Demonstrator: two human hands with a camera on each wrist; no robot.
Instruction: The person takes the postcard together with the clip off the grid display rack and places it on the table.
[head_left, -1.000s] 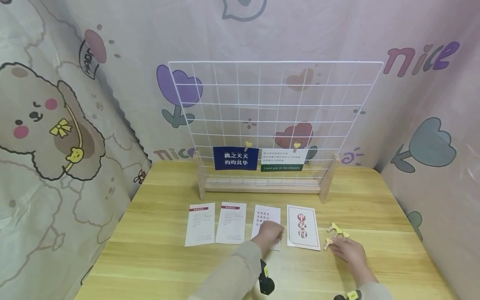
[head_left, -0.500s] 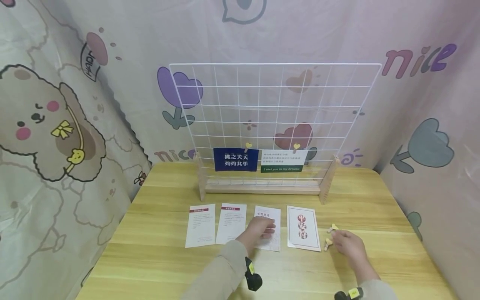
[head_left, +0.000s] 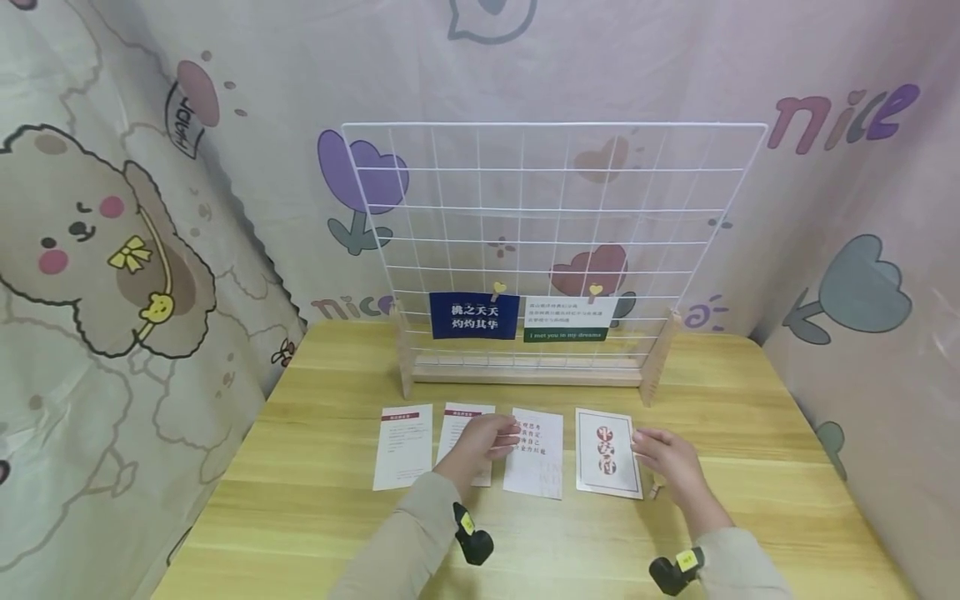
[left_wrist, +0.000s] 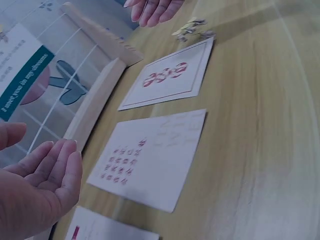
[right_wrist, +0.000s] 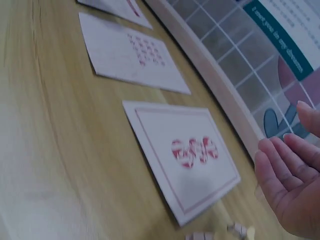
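My left hand (head_left: 478,446) hovers over the second card (head_left: 450,468) from the left, fingers loosely extended, holding nothing. Just right of it lies a white card with red characters (head_left: 536,479). By the right edge of the red-bordered card (head_left: 607,482) is my right hand (head_left: 671,465), raised above the table with its fingers relaxed and nothing in them. Small clips with yellow hearts (left_wrist: 192,30) lie beyond that card in the left wrist view; in the head view the right hand hides most of them.
A white wire grid (head_left: 555,208) stands in a wooden base (head_left: 525,377) at the back. Clipped low on it hang a blue card (head_left: 474,325) and a white-and-green card (head_left: 566,321). Another printed card (head_left: 402,458) lies at the far left.
My left hand has shifted left, off the third card and over the second. The right hand has drawn away from the clips, up and left towards the red-bordered card.
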